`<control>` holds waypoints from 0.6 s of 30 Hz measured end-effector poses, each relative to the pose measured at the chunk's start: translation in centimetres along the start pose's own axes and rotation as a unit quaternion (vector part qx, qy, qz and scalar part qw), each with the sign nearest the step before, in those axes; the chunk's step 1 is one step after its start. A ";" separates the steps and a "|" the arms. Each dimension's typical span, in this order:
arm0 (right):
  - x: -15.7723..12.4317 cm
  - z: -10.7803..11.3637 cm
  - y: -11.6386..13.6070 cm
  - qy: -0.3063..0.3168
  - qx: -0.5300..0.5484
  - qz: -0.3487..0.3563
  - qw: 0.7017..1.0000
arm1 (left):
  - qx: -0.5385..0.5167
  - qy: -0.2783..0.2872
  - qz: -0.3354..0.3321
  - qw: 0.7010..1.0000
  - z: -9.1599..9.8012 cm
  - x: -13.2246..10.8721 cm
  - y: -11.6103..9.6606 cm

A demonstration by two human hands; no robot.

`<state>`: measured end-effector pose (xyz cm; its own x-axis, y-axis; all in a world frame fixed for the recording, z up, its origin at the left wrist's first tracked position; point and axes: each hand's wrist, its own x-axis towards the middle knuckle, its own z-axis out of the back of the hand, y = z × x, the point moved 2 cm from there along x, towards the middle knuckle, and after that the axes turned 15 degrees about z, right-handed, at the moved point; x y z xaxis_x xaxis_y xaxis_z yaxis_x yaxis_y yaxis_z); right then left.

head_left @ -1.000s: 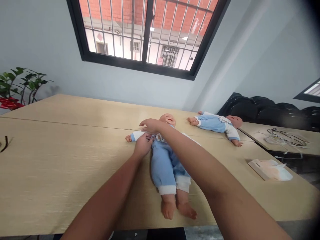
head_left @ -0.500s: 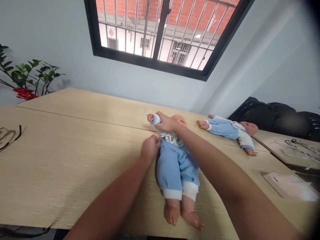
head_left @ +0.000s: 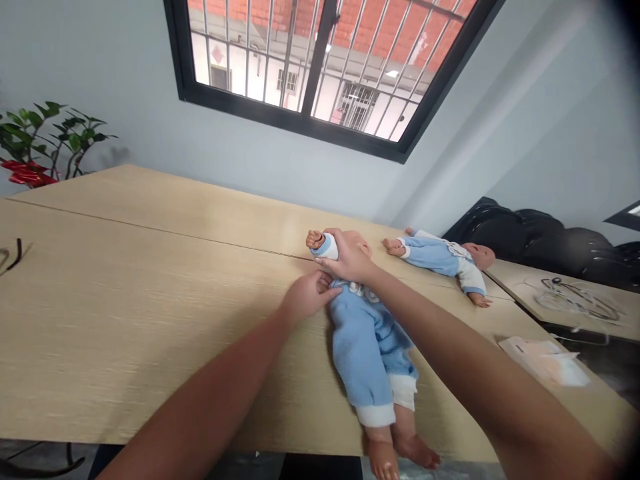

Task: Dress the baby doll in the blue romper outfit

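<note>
Head view, the one feed at my station: I record a pale print with dark marks (head_left: 356, 289) on the chest of the doll (head_left: 360, 327), partly covered by the hands; I cannot read any lettering in it. The flat packet (head_left: 545, 360) toward the right side of the table (head_left: 150, 300) bears pale orange and bluish patches, too blurred for me to make out as text.

Pose of the hands: I find the right hand (head_left: 350, 257) wrapped round the doll's raised arm at the white sleeve (head_left: 327, 247), with the doll's small hand (head_left: 315, 239) protruding past the grip. The right forearm (head_left: 450, 340) slants in from the lower right. The left hand (head_left: 307, 293) is at the doll's side by the waist of the blue trousers (head_left: 370, 387), fingers curled, thumb toward the garment; I cannot tell whether cloth is pinched there.

Position of the doll: on its back on the table, head away from the camera, bare feet (head_left: 384, 460) at the near edge. A second doll (head_left: 435, 257), similarly dressed, lies well apart to the right. Farther right I note loosely coiled cables (head_left: 575, 297)
</note>
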<state>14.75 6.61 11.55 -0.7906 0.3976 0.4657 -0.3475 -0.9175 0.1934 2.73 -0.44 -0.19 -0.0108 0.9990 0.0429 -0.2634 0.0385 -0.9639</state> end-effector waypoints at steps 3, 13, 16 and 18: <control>-0.6 0.2 0.3 -0.060 -0.014 0.011 0.998 | 0.003 -0.038 0.023 0.999 -1.0 -0.6 -0.1; -3.8 2.4 -1.1 -0.219 0.086 -0.065 0.970 | -0.043 -0.098 0.064 0.992 -1.1 -0.3 0.6; -4.0 3.5 -1.1 -0.184 0.087 -0.045 0.978 | -0.080 -0.102 0.026 0.991 -1.0 -0.5 -0.2; -3.7 4.2 -0.7 -0.126 0.071 -0.006 0.989 | -0.096 -0.097 0.002 0.991 -0.9 -0.6 -0.5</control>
<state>20.05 5.72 13.34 -0.6300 0.4096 0.6598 -0.2670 -0.9120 0.3113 3.77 -1.05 0.03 -0.2014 0.9769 0.0717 -0.0754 0.0575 -0.9955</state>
